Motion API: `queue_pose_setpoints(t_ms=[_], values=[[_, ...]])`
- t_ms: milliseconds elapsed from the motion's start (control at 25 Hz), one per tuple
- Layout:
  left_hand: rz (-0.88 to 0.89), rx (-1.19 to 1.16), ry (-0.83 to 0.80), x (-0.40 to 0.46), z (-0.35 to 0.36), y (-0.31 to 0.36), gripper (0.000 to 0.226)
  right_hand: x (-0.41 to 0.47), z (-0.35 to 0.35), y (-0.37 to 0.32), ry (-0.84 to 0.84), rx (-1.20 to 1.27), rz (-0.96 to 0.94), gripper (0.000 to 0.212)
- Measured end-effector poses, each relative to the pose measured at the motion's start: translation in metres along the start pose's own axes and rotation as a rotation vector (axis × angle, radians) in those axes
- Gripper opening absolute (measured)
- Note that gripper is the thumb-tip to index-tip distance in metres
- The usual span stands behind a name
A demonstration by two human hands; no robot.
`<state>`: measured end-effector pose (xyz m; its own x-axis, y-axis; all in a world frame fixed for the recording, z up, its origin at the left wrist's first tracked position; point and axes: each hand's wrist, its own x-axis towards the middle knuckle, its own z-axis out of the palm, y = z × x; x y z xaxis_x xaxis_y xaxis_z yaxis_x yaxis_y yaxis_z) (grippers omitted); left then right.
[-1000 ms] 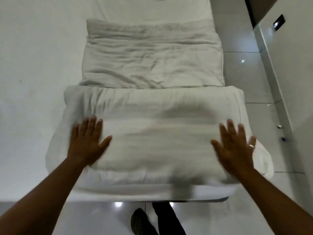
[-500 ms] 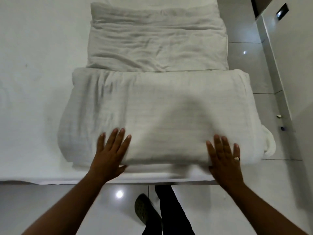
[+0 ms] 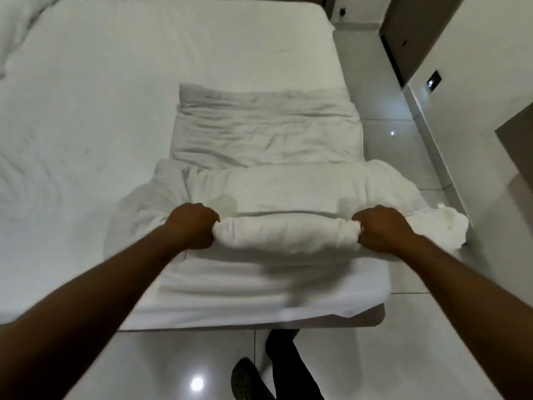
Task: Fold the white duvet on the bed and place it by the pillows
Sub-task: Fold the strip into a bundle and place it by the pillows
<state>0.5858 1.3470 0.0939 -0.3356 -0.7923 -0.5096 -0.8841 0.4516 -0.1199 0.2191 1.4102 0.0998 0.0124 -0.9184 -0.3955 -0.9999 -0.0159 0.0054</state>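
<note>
The white duvet [image 3: 268,145] lies in a long folded strip along the right side of the bed [image 3: 115,96], its near part bunched into a thick bundle at the foot. My left hand [image 3: 191,225] grips the left end of the duvet's near folded edge, fingers curled under it. My right hand [image 3: 380,229] grips the right end of the same edge. Between my hands that edge is lifted into a roll. A white pillow [image 3: 17,24] shows at the far left corner of the bed.
The mattress foot edge [image 3: 259,310] is just in front of me. Glossy tiled floor [image 3: 386,151] runs along the bed's right side, beside a wall [image 3: 467,90] with a dark switch plate. My dark-trousered leg [image 3: 285,368] and shoe stand on the floor below.
Both hands went from lying flat on top of the folded duvet to gripping its near edge and lifting it. The view has pulled back, showing more of the bed.
</note>
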Motion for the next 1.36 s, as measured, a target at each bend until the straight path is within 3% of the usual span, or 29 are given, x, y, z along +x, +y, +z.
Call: queue_pose_setpoints(t_ms=[160,280,360,440,520,640,720,800,880,920,1000,1080,1160,1200,1280,1360], values=[[0.024,-0.033,-0.609,-0.028,-0.075,-0.011,0.055,-0.026,-0.088,-0.001,-0.544,-0.019,0.001,0.037],[-0.016,-0.078,-0.758,-0.021,-0.101,-0.015,0.061,-0.018,-0.111,0.005,-0.726,-0.094,-0.022,0.05],[-0.057,-0.177,-0.689,0.007,-0.11,-0.023,0.054,0.005,-0.112,0.01,-0.698,-0.018,0.026,0.04],[-0.082,-0.311,-0.562,0.049,-0.124,-0.039,0.043,0.049,-0.116,0.02,-0.493,0.102,0.033,0.026],[-0.088,-0.339,-0.352,0.101,-0.136,-0.065,0.031,0.112,-0.121,0.037,-0.159,0.103,-0.008,0.026],[-0.153,-0.237,0.071,0.174,-0.136,-0.094,0.029,0.178,-0.116,0.042,0.452,0.286,0.207,0.03],[-0.126,-0.255,0.064,0.213,-0.118,-0.083,0.034,0.185,-0.08,0.024,0.638,0.546,0.33,0.032],[-0.058,-0.243,-0.063,0.237,-0.093,-0.06,0.045,0.154,-0.023,-0.009,0.626,0.786,0.413,0.025],[-0.077,-0.248,-0.103,0.251,-0.081,-0.04,0.055,0.116,0.027,-0.04,0.583,0.753,0.463,0.021],[-0.122,-0.25,-0.023,0.256,-0.08,-0.033,0.061,0.109,0.043,-0.054,0.588,0.685,0.455,0.023],[-0.104,-0.257,0.222,0.253,-0.075,-0.009,0.068,0.125,0.048,-0.081,0.61,0.655,0.337,0.032],[0.04,-0.3,0.403,0.236,-0.053,0.019,0.068,0.165,0.033,-0.095,0.597,0.589,0.121,0.041],[0.077,-0.271,0.358,0.204,-0.017,0.027,0.072,0.198,0.034,-0.065,0.466,0.308,-0.067,0.052],[0.021,-0.235,0.28,0.19,0.001,0.017,0.078,0.212,0.04,-0.031,0.398,0.165,-0.073,0.059],[-0.109,-0.212,0.237,0.19,0.02,-0.02,0.09,0.216,0.047,0.048,0.295,0.092,0.147,0.07],[-0.152,-0.189,0.227,0.216,0.007,-0.044,0.101,0.195,0.049,0.081,0.312,0.244,0.486,0.075]])
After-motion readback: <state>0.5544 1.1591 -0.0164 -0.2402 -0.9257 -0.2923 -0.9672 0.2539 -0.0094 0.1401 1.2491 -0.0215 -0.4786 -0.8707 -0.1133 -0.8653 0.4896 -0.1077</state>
